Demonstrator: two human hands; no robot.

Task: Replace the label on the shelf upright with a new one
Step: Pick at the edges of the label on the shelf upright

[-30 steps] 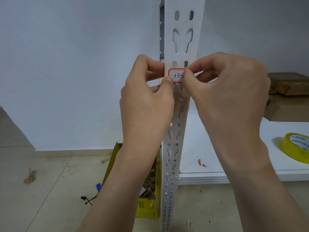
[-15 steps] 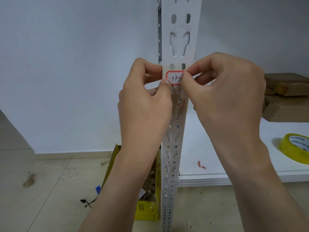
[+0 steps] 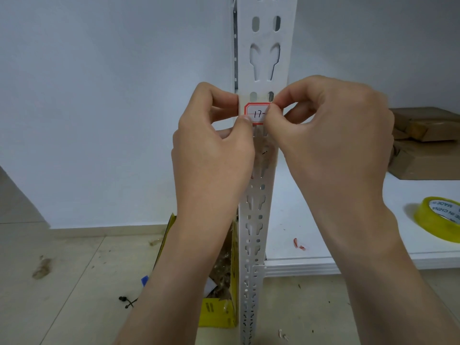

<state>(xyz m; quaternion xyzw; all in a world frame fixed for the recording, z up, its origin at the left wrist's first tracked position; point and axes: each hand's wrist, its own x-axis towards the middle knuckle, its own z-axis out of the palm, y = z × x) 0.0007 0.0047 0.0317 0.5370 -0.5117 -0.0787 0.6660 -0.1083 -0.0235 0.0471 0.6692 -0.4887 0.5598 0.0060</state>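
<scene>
Thumb and forefinger pinch each end of the label (image 3: 256,113) — left hand (image 3: 211,155) one side, right hand (image 3: 331,135) the other — apparently to square it on the shelf upright (image 3: 263,58).

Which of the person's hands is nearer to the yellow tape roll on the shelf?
Right. The right hand pinches the label, up and left of the tape roll; the left hand sits farther left, across the upright.
</scene>
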